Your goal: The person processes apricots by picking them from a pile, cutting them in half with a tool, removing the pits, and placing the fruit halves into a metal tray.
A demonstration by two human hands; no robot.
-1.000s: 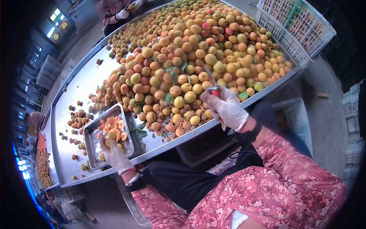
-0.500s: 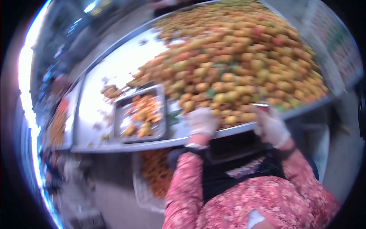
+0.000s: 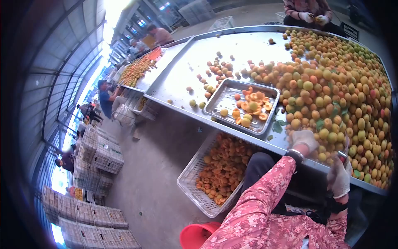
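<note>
My left hand (image 3: 304, 140), in a white glove, reaches in at the near edge of the apricot pile (image 3: 327, 93). Its fingers are smeared by motion against the fruit, so I cannot tell whether they grip one. Wrapped in my gloved right hand (image 3: 339, 179) is a small knife (image 3: 342, 155) with a red handle, its blade pointing up over the apricots. Left of the pile, a metal tray (image 3: 210, 108) on the table holds halved apricots (image 3: 253, 101) and a few whole ones. Green leaves (image 3: 277, 125) lie between tray and left hand.
Below the steel table (image 3: 174, 70), a white plastic crate (image 3: 187, 182) full of apricot halves stands by my leg, near a red bucket (image 3: 198, 235). Stacked crates (image 3: 99, 149) line the left. A person (image 3: 309, 14) in white gloves sits across the table; others work farther off.
The view has swung left, so table, tray and hands appear farther right, and the crates and bucket show. My left hand stays by the pile; the knife remains in my right hand.
</note>
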